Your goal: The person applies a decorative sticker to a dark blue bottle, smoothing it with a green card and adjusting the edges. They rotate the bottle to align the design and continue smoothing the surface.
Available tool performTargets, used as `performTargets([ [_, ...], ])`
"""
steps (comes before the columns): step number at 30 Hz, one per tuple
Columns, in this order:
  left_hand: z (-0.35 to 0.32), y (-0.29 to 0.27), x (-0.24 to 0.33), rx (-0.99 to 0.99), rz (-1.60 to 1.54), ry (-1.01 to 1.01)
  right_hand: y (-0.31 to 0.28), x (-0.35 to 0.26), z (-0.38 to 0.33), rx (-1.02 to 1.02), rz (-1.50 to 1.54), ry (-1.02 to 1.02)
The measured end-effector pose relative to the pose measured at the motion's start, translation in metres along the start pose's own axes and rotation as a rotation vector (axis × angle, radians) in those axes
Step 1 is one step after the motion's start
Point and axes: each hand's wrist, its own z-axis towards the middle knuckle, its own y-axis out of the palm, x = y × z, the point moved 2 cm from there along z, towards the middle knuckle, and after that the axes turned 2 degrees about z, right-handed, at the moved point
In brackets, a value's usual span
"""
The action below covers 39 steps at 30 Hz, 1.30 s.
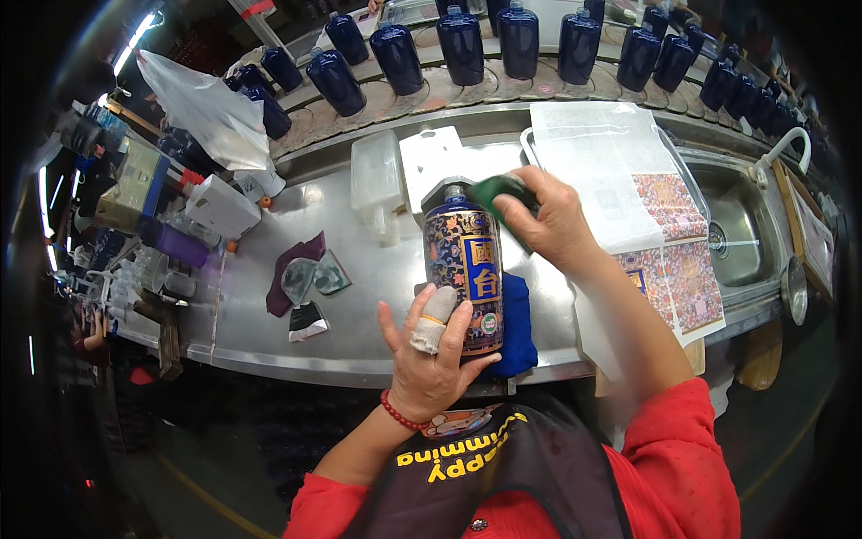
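A dark blue bottle [462,269] wrapped in a floral decal with a blue and gold panel lies on the metal worktop, its neck pointing away from me. My left hand [433,346] holds its lower end, fingers along the side and thumb by the base. One finger wears a greyish cloth cover [435,322]. In my right hand [552,220] is a dark green flat pad [505,199], pinched beside the bottle's shoulder; its exact kind is unclear. A folded blue cloth [518,328] lies against and partly beneath the bottle.
Printed decal sheets [687,278] lie to the right, before a steel sink [741,225]. Cloth scraps [310,274] sit at left, a clear plastic container [375,175] farther back. Several blue bottles [462,49] stand on a curved conveyor [422,99] along the far side.
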Motion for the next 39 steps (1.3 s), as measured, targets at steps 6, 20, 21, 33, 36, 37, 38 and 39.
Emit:
performTargets([
  [6,-0.007,0.002,-0.010,0.048,-0.135,-0.020,0.018,0.030,-0.027,-0.046,0.079,0.063],
  [20,-0.001,-0.001,-0.009,-0.022,-0.080,-0.011,0.034,0.036,-0.046,0.114,0.352,0.041],
  [21,-0.003,0.000,-0.010,-0.010,-0.067,-0.009,0.035,0.035,-0.049,0.090,0.332,0.076],
  [33,-0.003,-0.001,-0.006,-0.046,-0.074,-0.046,0.027,0.025,-0.080,0.176,0.542,0.335],
  [36,0.003,0.002,-0.002,-0.039,-0.082,-0.034,0.030,0.018,-0.086,0.031,0.300,0.126],
  [37,0.004,0.002,-0.003,-0.037,-0.082,-0.018,0.028,0.021,-0.089,0.127,0.302,0.243],
  [38,0.003,0.003,-0.007,-0.037,-0.083,-0.028,0.028,0.023,-0.092,0.224,0.318,0.337],
  [39,0.001,0.004,-0.010,-0.034,-0.066,-0.025,0.027,0.024,-0.096,0.277,0.318,0.412],
])
